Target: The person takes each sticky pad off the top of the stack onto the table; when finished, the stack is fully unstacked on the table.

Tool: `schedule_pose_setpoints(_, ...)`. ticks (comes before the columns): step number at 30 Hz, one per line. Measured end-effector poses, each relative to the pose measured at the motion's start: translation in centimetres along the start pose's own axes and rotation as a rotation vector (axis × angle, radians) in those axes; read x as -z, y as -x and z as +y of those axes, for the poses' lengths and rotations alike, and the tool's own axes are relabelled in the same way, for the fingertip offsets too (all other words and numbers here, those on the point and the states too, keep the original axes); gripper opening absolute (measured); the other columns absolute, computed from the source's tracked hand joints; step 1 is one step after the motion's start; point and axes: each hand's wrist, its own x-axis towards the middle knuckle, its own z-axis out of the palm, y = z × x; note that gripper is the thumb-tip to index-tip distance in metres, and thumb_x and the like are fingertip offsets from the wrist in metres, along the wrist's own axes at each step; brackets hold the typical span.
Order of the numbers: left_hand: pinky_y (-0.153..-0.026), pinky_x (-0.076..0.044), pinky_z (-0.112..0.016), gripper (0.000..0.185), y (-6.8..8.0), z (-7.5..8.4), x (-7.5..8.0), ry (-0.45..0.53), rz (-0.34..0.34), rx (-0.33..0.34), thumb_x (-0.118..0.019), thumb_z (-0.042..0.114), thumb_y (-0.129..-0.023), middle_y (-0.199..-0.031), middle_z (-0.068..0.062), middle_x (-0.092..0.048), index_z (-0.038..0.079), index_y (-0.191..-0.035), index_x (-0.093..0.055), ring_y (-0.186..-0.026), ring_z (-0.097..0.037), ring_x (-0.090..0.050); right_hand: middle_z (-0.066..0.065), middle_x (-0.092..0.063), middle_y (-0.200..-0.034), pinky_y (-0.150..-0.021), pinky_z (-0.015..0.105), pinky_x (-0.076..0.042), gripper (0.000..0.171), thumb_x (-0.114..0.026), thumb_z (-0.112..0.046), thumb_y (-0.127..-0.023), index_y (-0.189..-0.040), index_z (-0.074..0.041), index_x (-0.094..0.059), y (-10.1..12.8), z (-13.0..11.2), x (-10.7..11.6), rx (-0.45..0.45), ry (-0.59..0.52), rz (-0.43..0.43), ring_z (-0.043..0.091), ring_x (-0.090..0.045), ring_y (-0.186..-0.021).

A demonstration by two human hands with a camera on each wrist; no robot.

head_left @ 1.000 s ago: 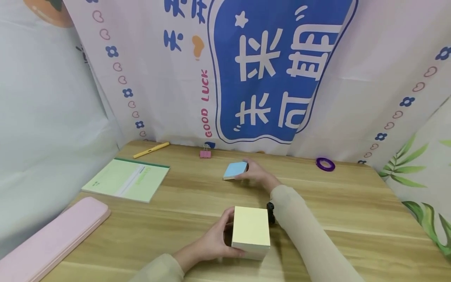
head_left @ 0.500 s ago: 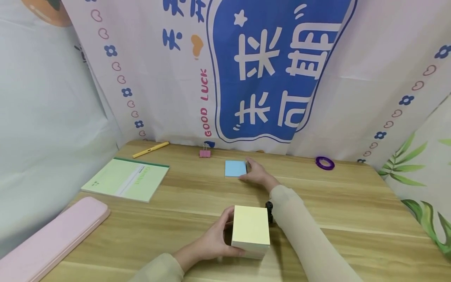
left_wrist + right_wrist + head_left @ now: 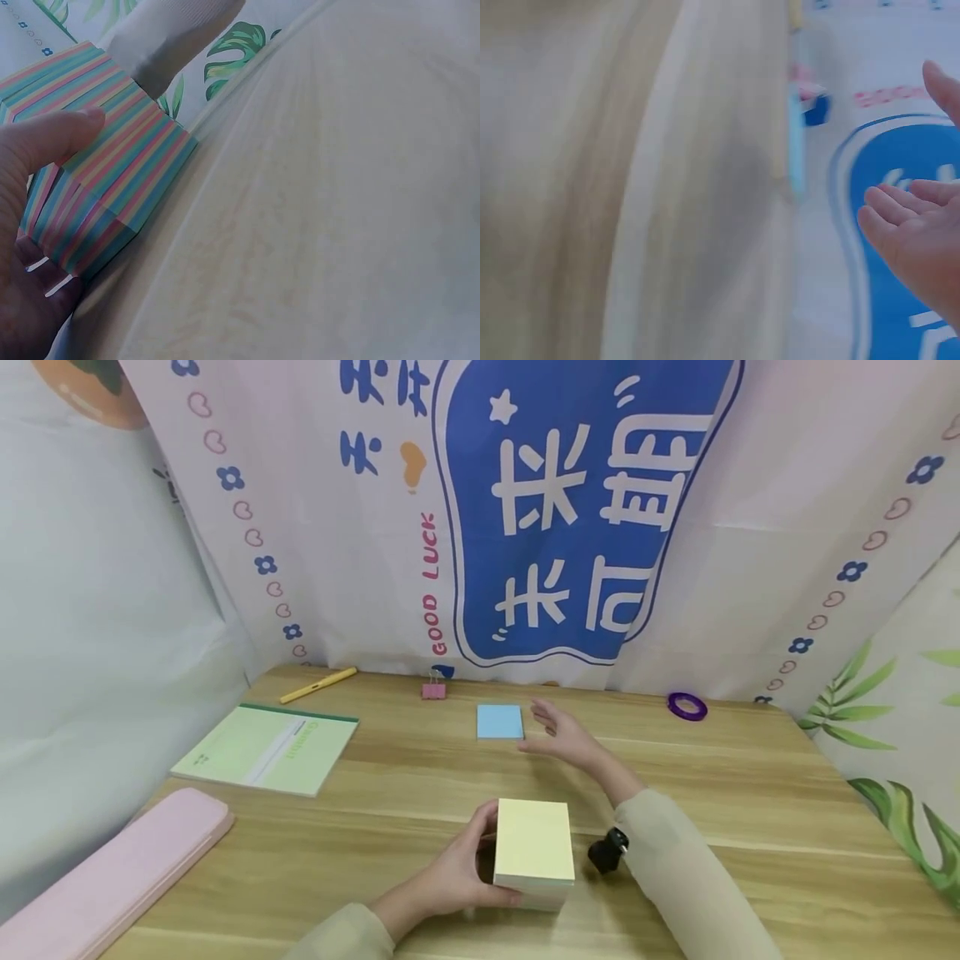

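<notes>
A tall stack of sticky note pads (image 3: 533,842) with a pale yellow top stands near the front of the table. My left hand (image 3: 456,870) grips it from the left, thumb on the near side and fingers round the back. In the left wrist view the sides of the stack (image 3: 112,154) show pink, yellow and teal stripes under the thumb. A light blue sticky note pad (image 3: 499,722) lies flat toward the back. Just right of it is my right hand (image 3: 564,740), fingers spread and holding nothing; the right wrist view shows the same hand (image 3: 919,225) with its palm turned up.
A green notebook (image 3: 266,749) and a pink case (image 3: 120,872) lie at the left. Along the back are a yellow pen (image 3: 318,685), a pink binder clip (image 3: 433,690) and a purple tape roll (image 3: 687,706). A printed cloth (image 3: 360,543) hangs behind the table.
My right hand has let go of the blue sticky note pad, which went from slightly turned to square on the table. The hand has drawn back to the right. The left hand stays put.
</notes>
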Motion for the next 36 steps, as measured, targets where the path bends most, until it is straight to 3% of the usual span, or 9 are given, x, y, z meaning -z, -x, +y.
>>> schedule_pose_setpoints(7, -0.090, -0.025, -0.050, 0.091, 0.0, -0.4, -0.1, 0.007, 0.026, -0.023, -0.078, 0.006, -0.059, -0.117, -0.002, -0.042, 0.007, -0.131, -0.022, -0.106, -0.026, -0.040, 0.017, -0.026, -0.135, -0.097, 0.036, -0.022, 0.074, -0.063, -0.013, -0.079, -0.137, -0.004, -0.016, 4.7, -3.6, 0.8, 0.110, -0.133, -0.051, 0.025, -0.027, -0.122)
schedule_pose_setpoints(13, -0.090, -0.025, -0.048, 0.094, -0.1, -1.8, -0.1, -0.028, 0.034, -0.002, -0.080, 0.014, -0.059, -0.119, 0.002, -0.041, 0.017, -0.132, -0.021, -0.107, -0.022, -0.040, 0.016, -0.026, -0.135, -0.096, 0.044, -0.022, 0.074, -0.061, -0.007, -0.079, -0.136, -0.001, -0.014, 8.3, -5.2, 0.2, 0.246, -0.089, -0.134, 0.028, -0.027, -0.121)
schedule_pose_setpoints(18, -0.090, -0.025, -0.048, 0.093, 0.1, -0.9, 0.0, -0.016, 0.043, 0.005, -0.079, 0.010, -0.058, -0.119, -0.003, -0.042, 0.011, -0.131, -0.022, -0.106, -0.026, -0.041, 0.015, -0.026, -0.135, -0.093, 0.049, -0.024, 0.080, -0.066, -0.007, -0.074, -0.137, -0.004, -0.015, 10.4, -5.2, -1.0, 0.312, -0.046, -0.160, 0.030, -0.027, -0.120)
schedule_pose_setpoints(23, -0.090, -0.026, -0.048, 0.091, 0.0, -0.1, 0.1, -0.008, 0.029, 0.007, -0.078, 0.005, -0.059, -0.118, -0.004, -0.042, 0.007, -0.131, -0.022, -0.106, -0.027, -0.041, 0.008, -0.027, -0.136, -0.091, 0.050, -0.026, 0.087, -0.072, -0.017, -0.069, -0.137, -0.010, -0.019, 12.0, -4.5, -2.3, 0.303, 0.044, -0.114, 0.026, -0.026, -0.121)
schedule_pose_setpoints(29, -0.090, -0.026, -0.050, 0.091, -0.1, -0.2, -0.1, -0.015, 0.004, -0.004, -0.077, 0.006, -0.061, -0.117, -0.004, -0.042, 0.006, -0.132, -0.021, -0.106, -0.027, -0.041, 0.005, -0.025, -0.137, -0.089, 0.050, -0.029, 0.091, -0.075, -0.024, -0.066, -0.137, -0.013, -0.019, 13.5, -3.1, -3.3, 0.300, 0.112, -0.065, 0.027, -0.025, -0.121)
schedule_pose_setpoints(36, -0.090, -0.028, -0.045, 0.094, -0.5, -3.4, -0.4, -0.037, 0.021, -0.058, -0.079, 0.025, -0.060, -0.120, 0.004, -0.041, 0.021, -0.133, -0.020, -0.107, -0.019, -0.041, 0.009, -0.026, -0.136, -0.087, 0.055, -0.027, 0.094, -0.075, -0.034, -0.063, -0.136, -0.010, -0.021, 14.1, -2.9, -3.8, 0.276, 0.235, -0.001, 0.029, -0.027, -0.119)
